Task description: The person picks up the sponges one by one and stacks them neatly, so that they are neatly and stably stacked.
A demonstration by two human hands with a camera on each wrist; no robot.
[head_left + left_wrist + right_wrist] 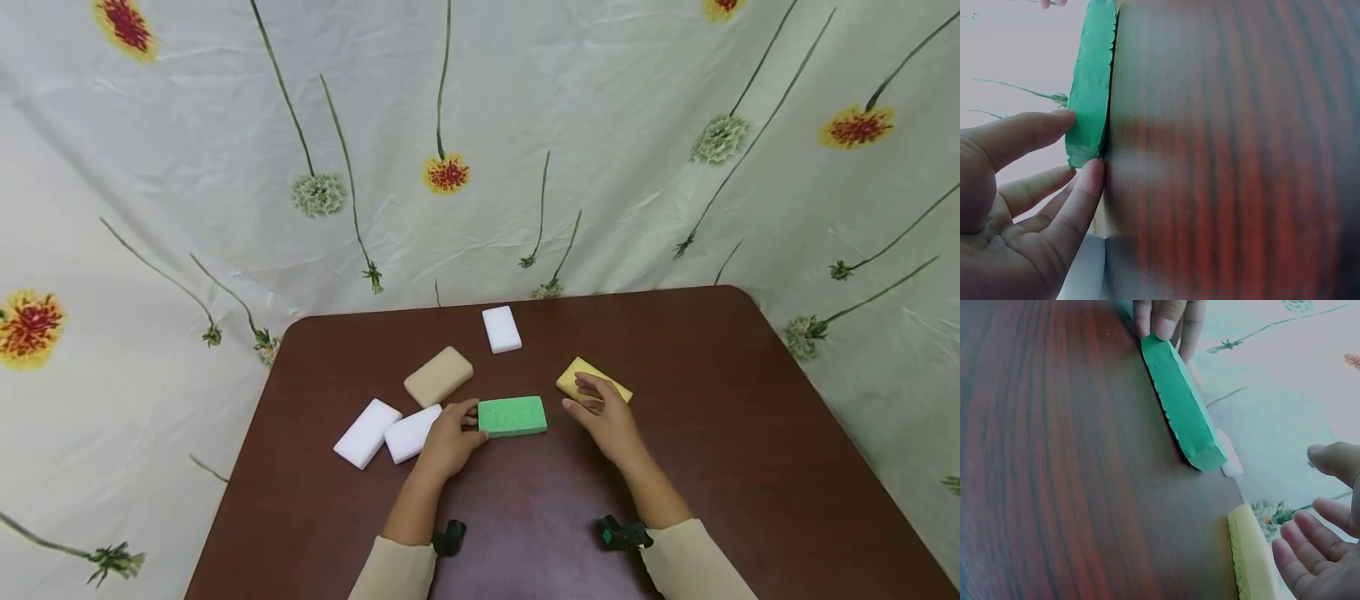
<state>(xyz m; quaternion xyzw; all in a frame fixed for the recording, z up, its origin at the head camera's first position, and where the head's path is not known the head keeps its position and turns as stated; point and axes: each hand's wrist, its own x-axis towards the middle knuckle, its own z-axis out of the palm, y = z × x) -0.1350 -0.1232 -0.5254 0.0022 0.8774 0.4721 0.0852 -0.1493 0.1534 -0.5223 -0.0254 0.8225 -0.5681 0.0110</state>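
Observation:
A green sponge (513,417) lies flat near the middle of the brown table. My left hand (450,442) holds its left end, thumb at the near corner and fingers at the end face. In the left wrist view, thumb and fingertips meet the end of the green sponge (1091,81). My right hand (606,421) hovers with loosely bent, parted fingers over a yellow sponge (581,375), partly covering it in the head view. The right wrist view shows this hand (1329,544) holding nothing, beside the yellow sponge (1250,556).
A beige sponge (438,377) lies behind my left hand. Two white sponges, one farther left (367,433) and one partly behind the hand (408,435), lie close together. Another white sponge (501,329) is near the far edge of the table (360,533). Flowered cloth (600,108) hangs behind.

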